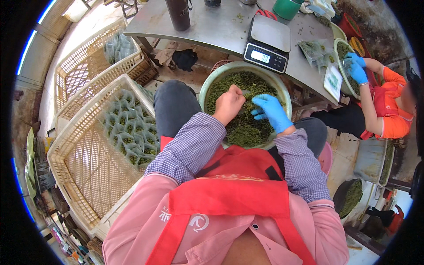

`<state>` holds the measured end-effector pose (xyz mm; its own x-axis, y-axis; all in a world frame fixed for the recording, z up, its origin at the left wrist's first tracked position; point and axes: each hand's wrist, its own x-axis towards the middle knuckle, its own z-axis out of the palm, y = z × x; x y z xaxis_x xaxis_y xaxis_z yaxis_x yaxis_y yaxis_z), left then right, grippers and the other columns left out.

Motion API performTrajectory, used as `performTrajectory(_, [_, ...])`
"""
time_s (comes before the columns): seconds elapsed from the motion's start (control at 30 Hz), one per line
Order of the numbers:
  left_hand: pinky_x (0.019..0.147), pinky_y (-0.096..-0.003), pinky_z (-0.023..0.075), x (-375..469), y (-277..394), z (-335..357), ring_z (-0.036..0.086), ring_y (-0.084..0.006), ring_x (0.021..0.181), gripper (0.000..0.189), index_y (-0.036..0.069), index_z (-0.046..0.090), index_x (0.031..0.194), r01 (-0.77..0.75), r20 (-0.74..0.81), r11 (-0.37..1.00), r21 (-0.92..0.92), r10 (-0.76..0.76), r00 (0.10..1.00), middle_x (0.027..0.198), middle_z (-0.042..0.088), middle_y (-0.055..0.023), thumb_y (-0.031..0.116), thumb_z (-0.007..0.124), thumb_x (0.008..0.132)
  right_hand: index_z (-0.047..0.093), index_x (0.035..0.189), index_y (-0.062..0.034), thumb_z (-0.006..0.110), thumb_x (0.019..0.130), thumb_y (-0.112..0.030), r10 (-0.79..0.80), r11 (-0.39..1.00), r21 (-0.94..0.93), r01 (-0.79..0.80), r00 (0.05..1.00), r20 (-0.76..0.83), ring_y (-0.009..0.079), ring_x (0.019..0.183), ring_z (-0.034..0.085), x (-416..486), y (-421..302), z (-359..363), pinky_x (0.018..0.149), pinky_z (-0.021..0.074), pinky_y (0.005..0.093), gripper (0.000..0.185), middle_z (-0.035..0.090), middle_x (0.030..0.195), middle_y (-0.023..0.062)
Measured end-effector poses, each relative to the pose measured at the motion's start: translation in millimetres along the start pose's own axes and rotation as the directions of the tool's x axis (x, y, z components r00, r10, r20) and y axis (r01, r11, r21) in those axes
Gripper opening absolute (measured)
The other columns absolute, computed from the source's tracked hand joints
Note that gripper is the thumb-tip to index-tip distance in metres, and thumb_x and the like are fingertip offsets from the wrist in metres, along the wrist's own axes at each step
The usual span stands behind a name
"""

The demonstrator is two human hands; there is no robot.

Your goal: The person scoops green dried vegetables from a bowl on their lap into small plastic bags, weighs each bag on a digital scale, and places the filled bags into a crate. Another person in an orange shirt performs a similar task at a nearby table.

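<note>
A round pale-green basin (287,99) sits between my knees, filled with small green berries that look like green peppercorns (246,134). Over it, my bare left hand (230,103) pinches what appears to be a small clear plastic bag (245,92), mostly hidden by the fingers. My right hand (272,112), in a blue glove, is close beside it with fingers curved toward the bag. Brighter green berries show between the two hands; whether the right fingers hold any is unclear. Just beyond the basin, a digital scale (269,41) with a lit display rests on the metal table's edge.
Left of me, a plastic crate (89,172) holds rows of filled clear bags (131,127); another crate (82,66) lies behind it. The metal table (218,25) carries a dark tumbler (178,15), red-handled scissors (266,14) and a green container (287,8). At right, a blue-gloved co-worker (392,99) handles another basin.
</note>
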<state>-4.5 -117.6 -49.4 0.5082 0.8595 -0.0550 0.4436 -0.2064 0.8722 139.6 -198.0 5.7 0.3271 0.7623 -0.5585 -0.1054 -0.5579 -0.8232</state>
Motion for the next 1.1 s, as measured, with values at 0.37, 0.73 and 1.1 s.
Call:
performTrajectory(0.37, [0.054,-0.0319,0.047,0,12,-6,0.058,-0.0126,0.054,0.012,0.003,0.051,0.091,0.129,0.15,0.846,-0.517,-0.058,0.987,0.058,0.057,-0.0037,0.012,0.055,0.084,0.054,0.118,0.0002,0.074,0.074,-0.012,-0.56,0.611,-0.638,0.468,0.826,0.069,0.0166,0.079,0.06,-6,-22,-13,0.071,0.0496,0.0285,0.05,0.061,0.094,0.008])
performTrajectory(0.73, [0.055,-0.0339,0.0467,-9,17,-15,0.061,-0.0195,0.056,0.015,0.005,0.055,0.09,-0.055,0.053,0.977,-0.205,0.067,0.996,0.062,0.061,-0.0063,0.017,0.059,0.081,0.065,0.088,-0.002,0.072,0.072,-0.018,-0.473,0.495,-0.814,0.303,0.88,0.04,0.0196,0.066,0.061,41,32,4,0.06,0.0476,0.0357,0.024,0.061,0.069,0.0109])
performTrajectory(1.1, [0.052,-0.0234,0.0433,8,15,-30,0.053,-0.0078,0.054,0.008,0.0,0.05,0.089,0.148,0.119,0.802,-0.579,-0.096,0.988,0.064,0.056,-0.0017,0.005,0.054,0.085,0.062,0.098,-0.0045,0.071,0.07,-0.018,-0.281,0.317,-0.919,0.234,0.949,0.145,0.0344,0.086,0.062,-11,110,-7,0.075,0.0493,0.041,0.032,0.065,0.094,0.0176])
